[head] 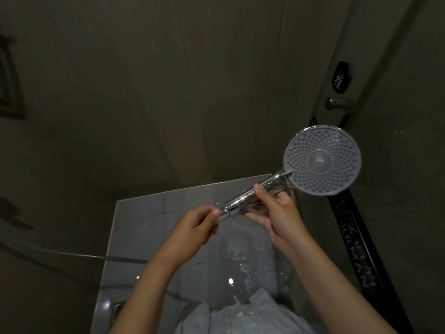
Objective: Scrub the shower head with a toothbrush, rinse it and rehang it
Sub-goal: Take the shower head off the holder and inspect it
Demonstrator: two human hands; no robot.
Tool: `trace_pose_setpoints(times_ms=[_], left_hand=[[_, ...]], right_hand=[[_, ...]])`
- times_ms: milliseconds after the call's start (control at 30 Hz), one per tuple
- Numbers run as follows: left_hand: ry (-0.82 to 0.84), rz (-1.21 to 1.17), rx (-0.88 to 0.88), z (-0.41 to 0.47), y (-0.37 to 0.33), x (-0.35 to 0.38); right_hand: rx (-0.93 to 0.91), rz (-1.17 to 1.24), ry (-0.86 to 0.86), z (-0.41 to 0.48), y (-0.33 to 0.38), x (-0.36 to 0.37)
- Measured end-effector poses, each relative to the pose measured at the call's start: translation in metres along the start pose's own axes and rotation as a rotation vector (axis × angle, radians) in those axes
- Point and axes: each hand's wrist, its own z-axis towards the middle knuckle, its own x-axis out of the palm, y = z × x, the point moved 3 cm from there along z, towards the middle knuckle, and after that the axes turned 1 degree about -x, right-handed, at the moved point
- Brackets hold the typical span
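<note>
A chrome hand shower head point(322, 160) with a round grey nozzle face points up toward me at the right of the head view. My right hand point(277, 213) grips its wet chrome handle point(243, 197) just below the face. My left hand point(195, 225) pinches the handle's lower end, where the hose connector is. No toothbrush is in sight.
The metal hose point(96, 256) runs off to the left. A wet tiled floor point(154, 227) with a drain point(118, 308) lies below. A dark shower panel point(349, 232) with a knob point(337, 103) stands at the right. Dim walls surround the stall.
</note>
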Motion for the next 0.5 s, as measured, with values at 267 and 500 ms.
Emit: trace_pose_setpoints(times_ms=[267,500], left_hand=[[-0.043,-0.079,0.032,-0.0023,0.0075,-0.0067],[-0.018,-0.048,0.033,-0.0024,0.0053,-0.0040]], right_hand=[[0.032,0.044,-0.014,-0.0005,-0.0003,0.0005],[0.010,0.014,-0.025,0.0003,0.0028,0.0006]])
